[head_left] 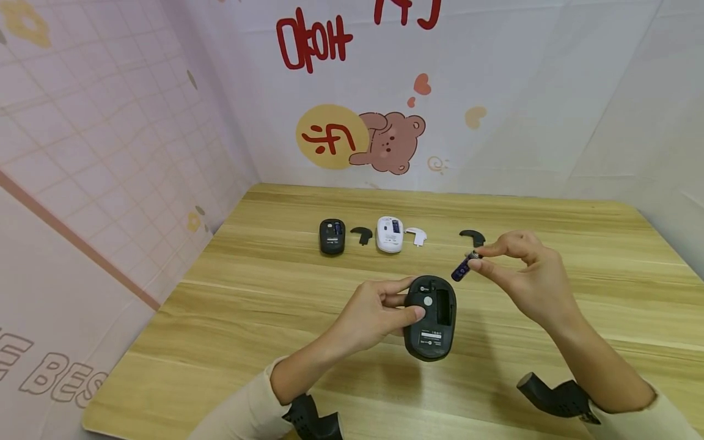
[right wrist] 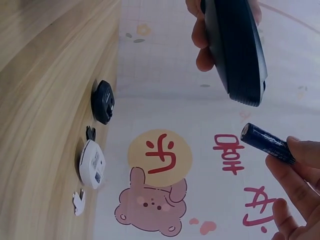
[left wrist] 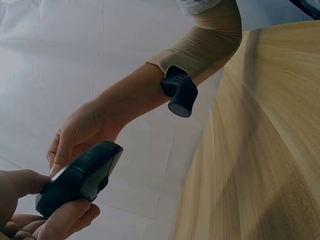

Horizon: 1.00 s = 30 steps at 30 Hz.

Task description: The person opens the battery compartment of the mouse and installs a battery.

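A black computer mouse [head_left: 431, 324] is held underside up above the table by my left hand [head_left: 379, 311], thumb on its base and fingers round its left side. The long battery slot on its right half is uncovered and dark inside. Between thumb and fingertips, my right hand [head_left: 530, 275] pinches a dark blue battery [head_left: 462, 269] by one end. In the right wrist view the battery [right wrist: 267, 142] hangs just apart from the mouse [right wrist: 235, 55]. Behind the right hand lies a black battery cover [head_left: 474, 237].
Farther back on the wooden table [head_left: 264, 269] lie another black mouse [head_left: 332, 237] and a white mouse [head_left: 390, 234], both underside up with batteries in their slots. A black cover [head_left: 362, 234] and a white cover [head_left: 417, 236] lie beside them. A printed cloth [head_left: 495, 153] hangs behind the table.
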Motion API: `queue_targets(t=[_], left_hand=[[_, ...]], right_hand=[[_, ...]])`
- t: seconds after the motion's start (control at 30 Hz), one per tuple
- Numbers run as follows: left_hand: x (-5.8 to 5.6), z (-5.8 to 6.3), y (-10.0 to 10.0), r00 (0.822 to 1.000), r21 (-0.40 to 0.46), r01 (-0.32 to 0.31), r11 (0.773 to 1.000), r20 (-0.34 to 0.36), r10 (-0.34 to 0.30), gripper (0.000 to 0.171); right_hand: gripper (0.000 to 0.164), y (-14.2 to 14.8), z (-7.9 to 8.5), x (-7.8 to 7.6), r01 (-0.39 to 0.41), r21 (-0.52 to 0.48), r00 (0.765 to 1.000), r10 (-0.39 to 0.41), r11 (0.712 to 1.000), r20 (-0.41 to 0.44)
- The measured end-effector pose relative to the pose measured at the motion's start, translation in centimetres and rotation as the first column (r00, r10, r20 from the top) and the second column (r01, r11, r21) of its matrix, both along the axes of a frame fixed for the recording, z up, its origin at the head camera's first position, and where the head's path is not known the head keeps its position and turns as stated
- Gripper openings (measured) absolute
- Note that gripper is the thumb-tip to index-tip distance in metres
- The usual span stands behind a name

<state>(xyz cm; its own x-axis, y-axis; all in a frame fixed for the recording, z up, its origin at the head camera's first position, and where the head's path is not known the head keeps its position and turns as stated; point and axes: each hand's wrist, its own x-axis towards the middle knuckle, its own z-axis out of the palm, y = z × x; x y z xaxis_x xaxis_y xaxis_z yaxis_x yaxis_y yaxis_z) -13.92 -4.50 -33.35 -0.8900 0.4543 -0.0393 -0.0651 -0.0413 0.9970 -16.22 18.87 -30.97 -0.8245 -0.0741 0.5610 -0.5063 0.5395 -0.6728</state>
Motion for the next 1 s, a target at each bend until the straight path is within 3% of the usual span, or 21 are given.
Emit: queue_targets(t=[0.33, 0.57, 1.0], left_hand=[[0.0, -0.1, 0.1, 1.000, -0.009, 0.005, 1.000, 0.000, -0.005, 0.051], [0.1, 0.0, 0.2, 1.000, 0.001, 0.013, 1.000, 0.005, -0.013, 0.052], [0.1, 0.1, 0.1, 1.000, 0.003, 0.016, 1.000, 0.011, -0.016, 0.053]], right_hand=[[0.016, -0.4, 0.8, 1.1, -0.060, -0.070, 0.998, 0.058, 0.996, -0.038], [0.020, -1.0, 1.1, 1.9, -0.124, -0.009, 0.987, 0.123, 0.992, -0.106], [0.023, -1.9, 0.8, 2.5, -0.141, 0.076, 0.980, 0.151, 0.987, -0.132]])
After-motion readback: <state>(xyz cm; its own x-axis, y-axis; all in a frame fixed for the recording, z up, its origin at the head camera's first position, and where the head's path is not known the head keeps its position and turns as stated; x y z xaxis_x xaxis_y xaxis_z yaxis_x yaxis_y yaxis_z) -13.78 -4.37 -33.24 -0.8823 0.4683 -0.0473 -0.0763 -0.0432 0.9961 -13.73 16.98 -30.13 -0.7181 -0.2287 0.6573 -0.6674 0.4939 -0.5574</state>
